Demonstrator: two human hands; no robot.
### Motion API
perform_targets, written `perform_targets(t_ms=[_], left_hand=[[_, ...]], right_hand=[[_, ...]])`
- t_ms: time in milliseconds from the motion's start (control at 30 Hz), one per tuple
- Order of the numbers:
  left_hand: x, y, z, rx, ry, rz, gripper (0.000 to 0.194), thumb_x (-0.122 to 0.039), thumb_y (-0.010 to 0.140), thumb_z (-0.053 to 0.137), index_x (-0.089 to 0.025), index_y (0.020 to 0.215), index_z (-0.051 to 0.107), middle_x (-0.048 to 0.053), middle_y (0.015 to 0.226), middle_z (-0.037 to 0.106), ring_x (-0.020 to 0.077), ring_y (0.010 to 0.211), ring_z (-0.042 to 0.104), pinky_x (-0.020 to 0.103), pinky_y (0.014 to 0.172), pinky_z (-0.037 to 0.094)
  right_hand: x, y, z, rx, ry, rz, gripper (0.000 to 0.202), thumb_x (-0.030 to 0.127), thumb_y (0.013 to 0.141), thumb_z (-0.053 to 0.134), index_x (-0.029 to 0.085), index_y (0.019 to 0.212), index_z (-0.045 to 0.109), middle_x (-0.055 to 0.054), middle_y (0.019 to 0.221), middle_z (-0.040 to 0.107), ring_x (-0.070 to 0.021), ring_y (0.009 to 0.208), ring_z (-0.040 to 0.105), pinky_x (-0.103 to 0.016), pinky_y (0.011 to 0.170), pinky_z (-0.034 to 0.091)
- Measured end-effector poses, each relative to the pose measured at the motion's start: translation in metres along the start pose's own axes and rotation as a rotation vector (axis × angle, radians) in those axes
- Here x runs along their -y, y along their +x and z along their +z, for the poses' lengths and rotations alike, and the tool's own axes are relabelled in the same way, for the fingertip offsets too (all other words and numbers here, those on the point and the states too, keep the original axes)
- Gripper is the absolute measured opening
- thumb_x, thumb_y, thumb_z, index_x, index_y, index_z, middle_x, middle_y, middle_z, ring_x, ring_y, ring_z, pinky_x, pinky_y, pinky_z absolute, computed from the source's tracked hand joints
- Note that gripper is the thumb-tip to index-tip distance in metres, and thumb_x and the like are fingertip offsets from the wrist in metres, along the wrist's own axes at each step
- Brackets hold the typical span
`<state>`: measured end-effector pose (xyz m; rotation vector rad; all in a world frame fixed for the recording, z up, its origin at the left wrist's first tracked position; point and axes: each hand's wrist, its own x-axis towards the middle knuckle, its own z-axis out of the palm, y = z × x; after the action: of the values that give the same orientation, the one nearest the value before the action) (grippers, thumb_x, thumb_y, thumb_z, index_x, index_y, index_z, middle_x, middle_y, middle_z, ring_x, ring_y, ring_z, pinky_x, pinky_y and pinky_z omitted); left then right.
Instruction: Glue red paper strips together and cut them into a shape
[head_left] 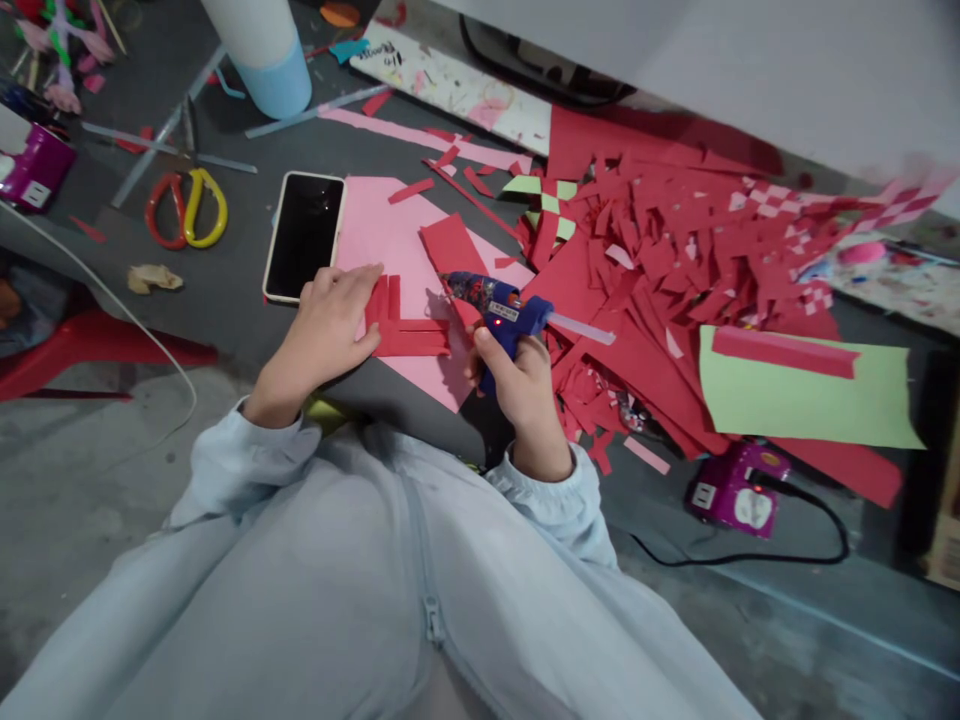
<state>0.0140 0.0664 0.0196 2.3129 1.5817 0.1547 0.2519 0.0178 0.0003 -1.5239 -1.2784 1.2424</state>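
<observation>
The right hand [517, 375] is wrapped around a blue hot glue gun [499, 308], its label too small to read, above pink paper [420, 385]. The left hand [326, 325], fingers together, presses woven red paper strips [397, 322] onto that sheet.

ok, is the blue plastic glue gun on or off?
On, it seems: a small red light glows on the blue plastic glue gun in the right hand.

Matt red paper [420, 340], glossy black phone screen [304, 238], blue glue gun [504, 308] probably plastic.
</observation>
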Motion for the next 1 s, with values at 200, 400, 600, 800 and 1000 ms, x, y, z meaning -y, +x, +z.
perform_targets(t_ms=[200, 400, 600, 800, 1000], left_hand=[[0.005, 0.023, -0.001, 0.022, -0.017, 0.042, 0.068, -0.019, 0.083, 0.046, -0.015, 0.151, 0.038, 0.014, 0.140, 0.057, 0.0344, 0.125, 0.044, 0.051, 0.101, 0.037], [0.013, 0.035, 0.004, -0.056, 0.019, 0.083, 0.056, -0.014, 0.082, 0.043, -0.017, 0.137, 0.053, 0.013, 0.120, 0.066, 0.0330, 0.118, 0.051, 0.049, 0.095, 0.041], [0.016, 0.033, -0.010, -0.089, 0.012, 0.151, 0.048, -0.016, 0.078, 0.054, -0.022, 0.125, 0.059, 0.008, 0.102, 0.069, 0.0303, 0.106, 0.057, 0.049, 0.091, 0.044], [0.007, 0.006, -0.028, -0.102, -0.098, 0.272, 0.035, -0.017, 0.085, 0.052, -0.022, 0.119, 0.062, 0.005, 0.092, 0.070, 0.0241, 0.093, 0.062, 0.044, 0.089, 0.049], [-0.001, -0.039, -0.009, -0.274, -0.017, 0.338, 0.025, -0.014, 0.091, 0.049, -0.020, 0.105, 0.069, 0.006, 0.098, 0.072, 0.0189, 0.090, 0.066, 0.033, 0.080, 0.053]], right_hand=[[0.000, 0.001, 0.001, -0.004, 0.025, 0.005, 0.041, 0.057, 0.090, 0.057, 0.022, 0.069, 0.059, 0.002, 0.052, 0.059, -0.0137, 0.046, 0.055, -0.030, 0.052, 0.047], [0.000, 0.001, -0.001, 0.010, -0.002, 0.022, 0.041, 0.057, 0.090, 0.057, 0.022, 0.069, 0.060, 0.001, 0.052, 0.060, -0.0141, 0.047, 0.054, -0.031, 0.053, 0.048], [0.002, 0.000, -0.001, 0.017, -0.055, 0.009, 0.047, 0.058, 0.091, 0.054, 0.023, 0.061, 0.057, -0.001, 0.053, 0.060, -0.0147, 0.049, 0.056, -0.032, 0.056, 0.049], [0.002, 0.001, -0.002, 0.016, -0.052, 0.025, 0.047, 0.060, 0.090, 0.056, 0.022, 0.062, 0.058, -0.001, 0.054, 0.060, -0.0153, 0.050, 0.056, -0.032, 0.056, 0.048], [0.000, 0.000, -0.003, 0.075, 0.032, 0.085, 0.047, 0.063, 0.088, 0.057, 0.021, 0.068, 0.062, 0.000, 0.053, 0.061, -0.0143, 0.046, 0.055, -0.030, 0.049, 0.046]])
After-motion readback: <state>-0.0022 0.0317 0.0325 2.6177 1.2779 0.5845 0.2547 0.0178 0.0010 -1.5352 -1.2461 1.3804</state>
